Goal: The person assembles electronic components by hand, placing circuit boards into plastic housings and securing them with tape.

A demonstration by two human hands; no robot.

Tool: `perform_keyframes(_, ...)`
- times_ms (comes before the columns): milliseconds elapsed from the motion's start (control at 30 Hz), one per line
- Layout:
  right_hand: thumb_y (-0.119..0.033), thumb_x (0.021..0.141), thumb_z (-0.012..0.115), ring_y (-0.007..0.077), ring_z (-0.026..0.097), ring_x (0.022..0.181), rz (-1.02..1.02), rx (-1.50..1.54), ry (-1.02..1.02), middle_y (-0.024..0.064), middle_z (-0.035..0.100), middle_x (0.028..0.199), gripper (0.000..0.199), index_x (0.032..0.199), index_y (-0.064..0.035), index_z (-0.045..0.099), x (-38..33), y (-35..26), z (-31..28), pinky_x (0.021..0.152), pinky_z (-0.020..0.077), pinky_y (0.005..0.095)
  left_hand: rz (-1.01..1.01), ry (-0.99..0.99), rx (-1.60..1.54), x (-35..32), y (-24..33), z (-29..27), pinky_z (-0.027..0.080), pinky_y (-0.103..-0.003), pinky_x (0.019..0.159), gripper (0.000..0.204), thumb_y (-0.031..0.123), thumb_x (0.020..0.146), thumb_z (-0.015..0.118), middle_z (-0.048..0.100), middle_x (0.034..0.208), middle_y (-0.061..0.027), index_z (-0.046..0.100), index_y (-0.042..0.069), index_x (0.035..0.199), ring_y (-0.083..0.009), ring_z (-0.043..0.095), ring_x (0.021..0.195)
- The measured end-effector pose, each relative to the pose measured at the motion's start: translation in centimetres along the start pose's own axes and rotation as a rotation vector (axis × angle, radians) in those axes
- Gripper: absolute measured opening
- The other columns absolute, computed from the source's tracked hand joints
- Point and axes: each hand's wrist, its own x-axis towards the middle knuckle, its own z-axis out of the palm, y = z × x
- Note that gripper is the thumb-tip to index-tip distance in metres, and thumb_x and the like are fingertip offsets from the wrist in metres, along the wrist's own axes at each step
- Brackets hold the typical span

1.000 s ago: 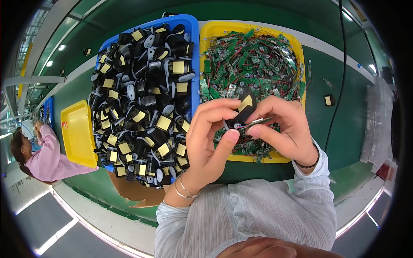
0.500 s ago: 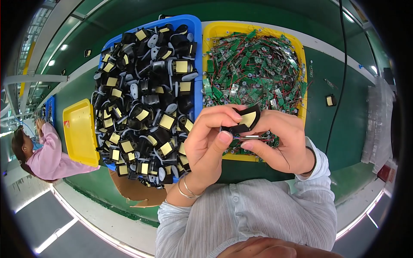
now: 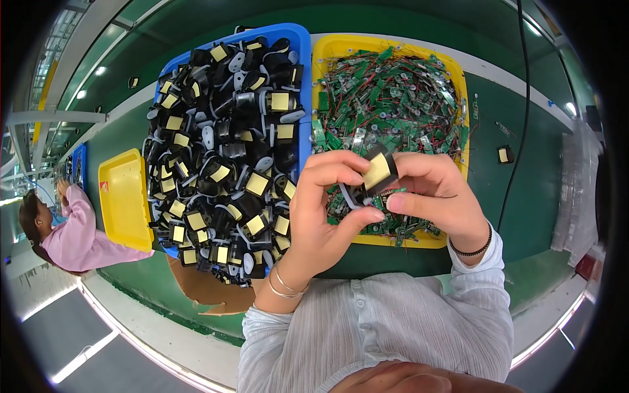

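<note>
A black plastic housing with a pale yellow pad and a grey flap is gripped by my left hand, fingers on top and thumb below. My right hand pinches a small green circuit board between thumb and fingers, right at the housing's open lower side. A thin dark wire runs over the right thumb. Whether the board sits inside the housing or only against it, I cannot tell. Both hands are above the near part of a yellow bin heaped with green circuit boards and red wires.
Left of that bin, a blue bin is piled with similar black housings. A yellow tray and a cardboard piece lie farther left. One housing rests beyond a black cable at right. Another person works at far left.
The housing has tilted more upright, and its grey flap now shows beneath. The board has turned, showing its green face, and my left thumb has moved right, close to the right thumb.
</note>
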Motion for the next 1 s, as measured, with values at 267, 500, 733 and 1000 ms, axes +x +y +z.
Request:
perform_keyframes(267,-0.002,0.069,0.066,0.0076,0.052,0.054,-0.119,-0.426,-0.013,0.0042,0.059,0.070,0.018,0.087,-0.0016,0.063,-0.8,-2.1,-0.7,0.051,0.0417,0.0190,0.042,0.064,0.057,-0.1,0.2,-0.6,0.044,-0.022,0.057,0.038,0.004,0.061,0.074,0.057,0.087,-0.0108,0.054,0.002,0.093,-0.0160,0.054,0.072)
perform_keyframes(500,0.000,0.070,0.064,0.0091,0.055,0.055,-0.201,-0.403,0.052,0.0068,0.061,0.076,0.019,0.089,-0.0015,0.063,-1.2,-2.0,0.4,0.051,0.0441,0.0194,0.081,0.141,0.227,0.0,0.2,-0.6,0.043,-0.023,0.051,0.036,0.008,0.058,0.075,0.061,0.086,-0.0090,0.058,0.003,0.089,-0.0175,0.054,0.068)
perform_keyframes(733,0.002,0.072,0.061,0.0125,0.056,0.058,-0.284,-0.688,0.165,0.0080,0.057,0.071,0.015,0.087,0.0004,0.060,-1.9,-2.2,1.2,0.050,0.0442,0.0218,0.267,0.082,0.612,0.6,0.9,-1.0,0.042,-0.027,0.056,0.036,0.014,0.057,0.073,0.060,0.082,-0.0078,0.062,0.005,0.090,-0.0205,0.051,0.065)
perform_keyframes(1000,0.001,0.073,0.062,0.0103,0.057,0.057,-0.262,-0.497,0.177,0.0060,0.057,0.069,0.010,0.082,0.0027,0.057,-1.0,-1.2,0.5,0.050,0.0450,0.0199,-0.121,0.007,0.154,-0.2,0.3,-0.5,0.042,-0.023,0.055,0.039,0.021,0.068,0.068,0.058,0.078,-0.0077,0.060,0.001,0.100,-0.0153,0.051,0.063)
